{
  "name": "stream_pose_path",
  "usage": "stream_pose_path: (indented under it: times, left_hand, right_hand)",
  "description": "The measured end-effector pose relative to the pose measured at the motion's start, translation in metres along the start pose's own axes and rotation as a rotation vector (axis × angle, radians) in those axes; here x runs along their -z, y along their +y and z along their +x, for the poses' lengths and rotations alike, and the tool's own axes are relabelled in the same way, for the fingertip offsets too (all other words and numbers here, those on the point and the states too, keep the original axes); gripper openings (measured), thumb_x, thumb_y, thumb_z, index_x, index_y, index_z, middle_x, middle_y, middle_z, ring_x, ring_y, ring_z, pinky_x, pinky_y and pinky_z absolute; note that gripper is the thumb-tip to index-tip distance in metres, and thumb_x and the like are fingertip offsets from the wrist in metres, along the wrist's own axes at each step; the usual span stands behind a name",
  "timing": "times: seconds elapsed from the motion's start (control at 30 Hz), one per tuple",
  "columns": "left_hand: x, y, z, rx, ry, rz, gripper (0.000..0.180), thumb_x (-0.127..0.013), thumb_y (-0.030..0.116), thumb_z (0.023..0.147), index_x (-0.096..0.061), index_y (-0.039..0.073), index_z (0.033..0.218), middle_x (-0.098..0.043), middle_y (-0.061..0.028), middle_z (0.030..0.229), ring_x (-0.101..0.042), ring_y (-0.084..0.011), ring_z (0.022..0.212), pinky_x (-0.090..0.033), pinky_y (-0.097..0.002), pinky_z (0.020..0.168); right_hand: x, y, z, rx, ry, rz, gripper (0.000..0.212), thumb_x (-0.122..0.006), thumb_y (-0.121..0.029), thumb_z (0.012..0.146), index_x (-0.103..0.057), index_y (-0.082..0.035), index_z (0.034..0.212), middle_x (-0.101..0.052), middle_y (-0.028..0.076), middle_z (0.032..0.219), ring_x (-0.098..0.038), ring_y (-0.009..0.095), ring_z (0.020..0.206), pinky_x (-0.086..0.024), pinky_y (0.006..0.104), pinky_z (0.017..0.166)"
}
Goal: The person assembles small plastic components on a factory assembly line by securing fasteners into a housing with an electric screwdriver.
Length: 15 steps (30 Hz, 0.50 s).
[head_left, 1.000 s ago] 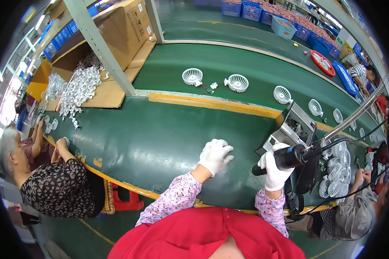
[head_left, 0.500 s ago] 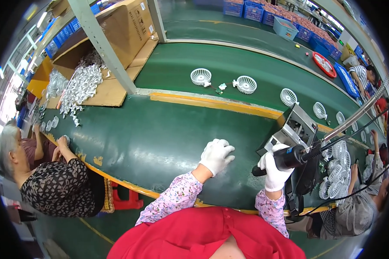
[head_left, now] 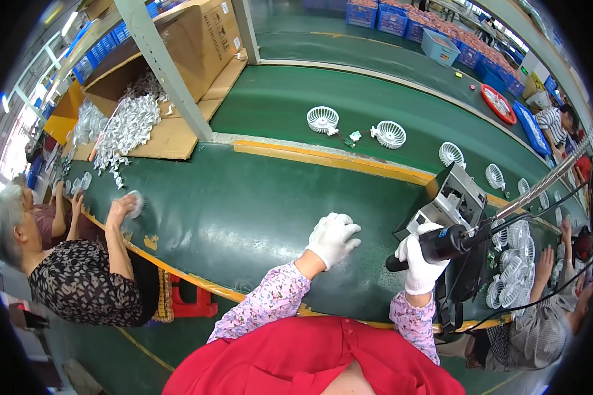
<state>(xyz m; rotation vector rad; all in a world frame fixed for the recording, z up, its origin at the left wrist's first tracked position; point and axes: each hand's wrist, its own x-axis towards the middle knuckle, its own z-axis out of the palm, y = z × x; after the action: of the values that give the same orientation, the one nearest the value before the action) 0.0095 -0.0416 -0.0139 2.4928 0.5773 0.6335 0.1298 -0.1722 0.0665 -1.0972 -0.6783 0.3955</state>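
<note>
My left hand (head_left: pixel 335 240), in a white glove, rests on the green tabletop (head_left: pixel 237 217) with its fingers loosely bent and apart. Nothing shows in it. My right hand (head_left: pixel 422 266), also gloved, is wrapped round a black electric screwdriver (head_left: pixel 441 243), which lies tilted and is tied to a cable and a metal spring hose (head_left: pixel 553 172). Just beyond this hand stands a small metal box-shaped machine (head_left: pixel 464 191), likely a screw feeder. The screwdriver's tip cannot be made out.
White round fan housings (head_left: pixel 391 134) lie on the green conveyor belt (head_left: pixel 277 99). More housings (head_left: pixel 515 266) are piled to the right. A cardboard box (head_left: pixel 197 49) of white parts (head_left: pixel 128 125) stands at the far left. Co-workers sit at both sides; one hand (head_left: pixel 120 207) holds a white part.
The fan housings on the belt have shifted right. At the left, a co-worker's hand has reached forward over the table with a white part. Both my hands have stayed nearly still.
</note>
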Motion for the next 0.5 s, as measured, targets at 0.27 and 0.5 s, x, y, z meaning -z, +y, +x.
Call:
stream_pose_path:
  times: [0.27, 0.5]
  left_hand:
    - [0.059, -0.066, 0.007, 0.409, 0.686, 0.320, 0.049, -0.072, 0.023, 0.061, -0.057, 0.008, 0.106, -0.044, -0.0188, 0.121, -0.039, -0.0354, 0.116, -0.032, -0.0431, 0.099]
    - [0.131, -0.170, -0.059, 1.412, 0.818, 0.447, 0.064, -0.068, 0.039, 0.071, -0.045, 0.019, 0.128, -0.017, -0.0232, 0.142, -0.015, -0.0402, 0.131, -0.028, -0.0494, 0.101]
  right_hand:
    - [0.003, -0.007, 0.002, 0.025, -0.005, 0.016, 0.034, -0.058, 0.010, 0.073, -0.044, -0.003, 0.101, -0.049, 0.006, 0.063, -0.050, 0.014, 0.047, -0.043, 0.0264, 0.045]
    - [0.009, -0.008, 0.002, 0.041, 0.020, 0.053, 0.033, -0.057, 0.010, 0.073, -0.044, -0.002, 0.101, -0.049, 0.006, 0.064, -0.049, 0.015, 0.046, -0.043, 0.0267, 0.045]
